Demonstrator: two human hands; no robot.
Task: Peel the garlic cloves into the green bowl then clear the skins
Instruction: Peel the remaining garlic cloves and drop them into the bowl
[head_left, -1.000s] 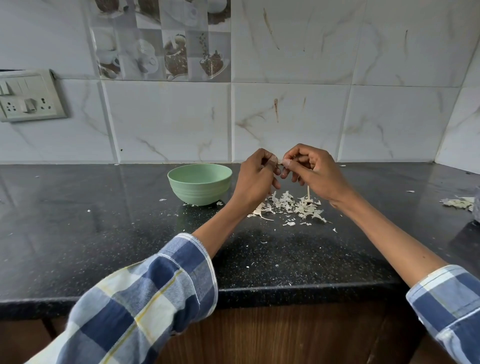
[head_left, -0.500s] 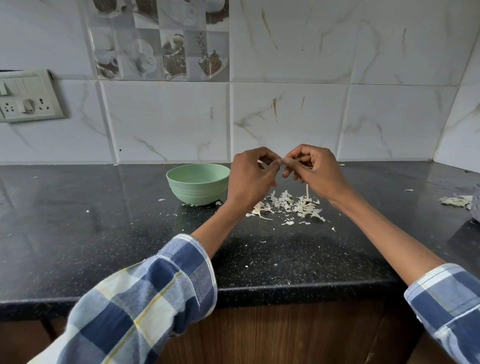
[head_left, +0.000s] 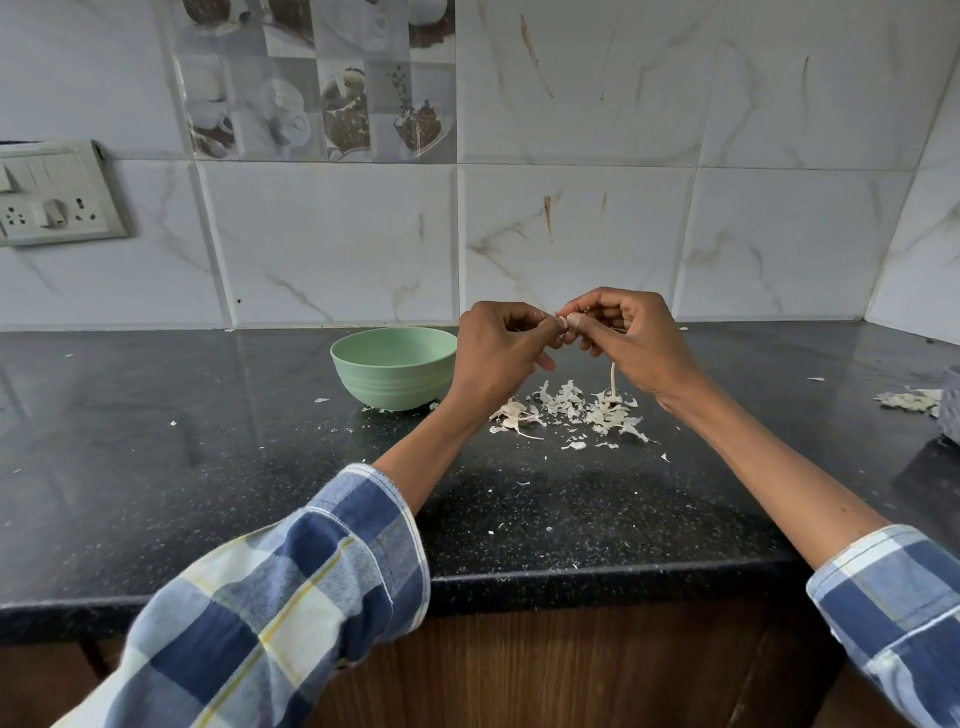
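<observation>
together both hands (head_left: 563, 332) pinch a garlic clove (head_left: 563, 322) above the skins (head_left: 571, 410).

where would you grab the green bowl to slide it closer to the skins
Take the bowl by its right rim, thumb inside and fingers outside, coming from above. It stands upright and open, its wall curves in toward a narrow foot, and the left hand is just right of it. Whether it holds cloves cannot be seen.

The bowl (head_left: 393, 368) sits left of the fingers (head_left: 558, 325); the skins (head_left: 571, 410) lie below them on the counter (head_left: 208, 441).
</observation>
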